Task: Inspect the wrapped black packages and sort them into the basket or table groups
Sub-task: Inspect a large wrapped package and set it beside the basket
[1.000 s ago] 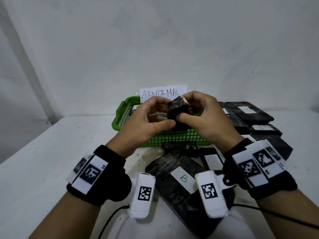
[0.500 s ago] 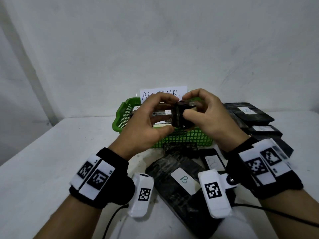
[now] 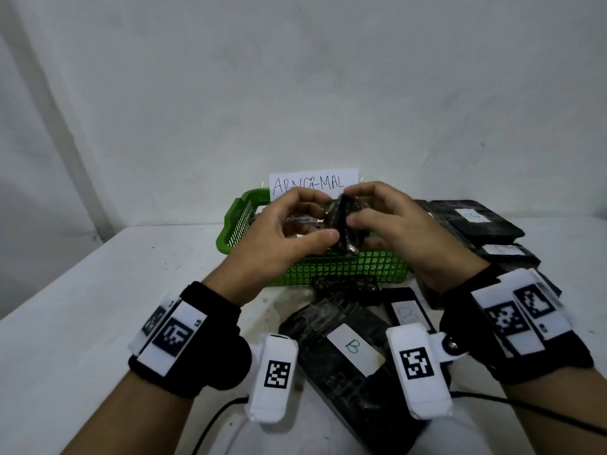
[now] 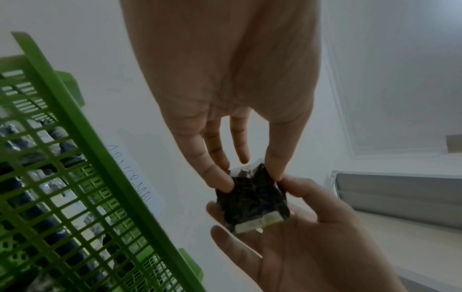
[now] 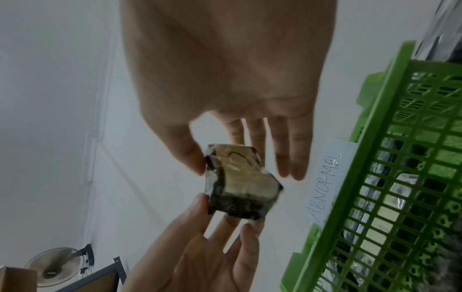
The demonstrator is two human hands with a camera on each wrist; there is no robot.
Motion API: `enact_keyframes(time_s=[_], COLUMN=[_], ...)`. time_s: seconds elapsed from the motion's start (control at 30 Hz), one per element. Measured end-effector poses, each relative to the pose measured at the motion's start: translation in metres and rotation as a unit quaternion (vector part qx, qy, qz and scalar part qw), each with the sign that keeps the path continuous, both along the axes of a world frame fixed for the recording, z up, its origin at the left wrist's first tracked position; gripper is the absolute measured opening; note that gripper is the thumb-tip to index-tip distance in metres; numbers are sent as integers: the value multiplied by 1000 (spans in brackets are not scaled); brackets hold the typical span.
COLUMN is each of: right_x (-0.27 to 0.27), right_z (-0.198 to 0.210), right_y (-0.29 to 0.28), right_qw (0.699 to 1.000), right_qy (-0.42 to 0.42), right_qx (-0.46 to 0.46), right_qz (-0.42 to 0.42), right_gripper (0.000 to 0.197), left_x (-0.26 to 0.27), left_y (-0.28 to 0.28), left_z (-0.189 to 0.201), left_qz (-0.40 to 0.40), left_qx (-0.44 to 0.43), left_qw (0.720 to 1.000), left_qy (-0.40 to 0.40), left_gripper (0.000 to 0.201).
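Note:
A small black wrapped package hangs in the air over the green basket, pinched from both sides. My left hand grips its left side between thumb and fingers. My right hand pinches its right side. The left wrist view has the package under my left fingertips, with the right hand cupping it from below. In the right wrist view a pale label covers one face of the package, which sits between my right thumb and the left hand.
A paper sign reading ABNORMAL stands behind the basket, which holds several wrapped packages. On the white table lie a long black package labelled B, a smaller labelled one and a stack of black packages at the right.
Both hands have turned the small package between their fingers above the basket; it now faces the head camera edge-on. The hands stayed in about the same place.

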State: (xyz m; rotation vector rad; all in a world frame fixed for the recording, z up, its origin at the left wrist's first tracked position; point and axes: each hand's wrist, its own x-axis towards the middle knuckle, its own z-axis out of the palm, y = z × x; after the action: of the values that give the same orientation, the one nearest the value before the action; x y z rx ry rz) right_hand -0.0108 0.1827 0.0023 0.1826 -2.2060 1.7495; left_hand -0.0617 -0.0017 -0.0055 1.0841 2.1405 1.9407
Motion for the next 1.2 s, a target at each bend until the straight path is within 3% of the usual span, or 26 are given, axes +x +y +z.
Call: enact_keyframes(time_s=[0.07,0.2,0.33,0.57,0.63,0.73,0.8,1.0,1.13,1.2], right_x=[-2,-1,2,1,-2,-6,-7,-1,4,5], right_z=[-2,-5,-3,-2,-4,-7,-8,-7,-2,1], right_y=[1,-1,-3,4,3,-1,-1,0,11,14], right_qw=[1000,995,994,990,988,993,996,1000,996,996], right_qy=[-18,46,50,-96,-102,-46,0,8,-6,22], right_qx=[-6,48,92,-61,-85,-106,-87,8,-27,34], right_qz=[-18,-79,-44,79,78,19,-27,11,89,81], right_gripper=[35,41,43,48,48,28,24,29,47,52], left_x=[1,0,-1,-4,-3,-2,-1,-3,-5,-7], left_y=[1,4,4,3,3,4,4,2,0,1], left_z=[-1,-4,-4,-7,-8,-8,-7,-6,-4,-4], left_qz=[7,-3,23,6,-15,-28,-26,3,16,18], left_qx=[-16,-33,-44,14,23,27,25,-3,54,92], left_qw=[1000,999,998,997,996,995,994,997,997,996], left_qy=[20,12,43,69,80,96,101,83,45,11], left_gripper=[39,44,44,47,47,45,38,25,25,25])
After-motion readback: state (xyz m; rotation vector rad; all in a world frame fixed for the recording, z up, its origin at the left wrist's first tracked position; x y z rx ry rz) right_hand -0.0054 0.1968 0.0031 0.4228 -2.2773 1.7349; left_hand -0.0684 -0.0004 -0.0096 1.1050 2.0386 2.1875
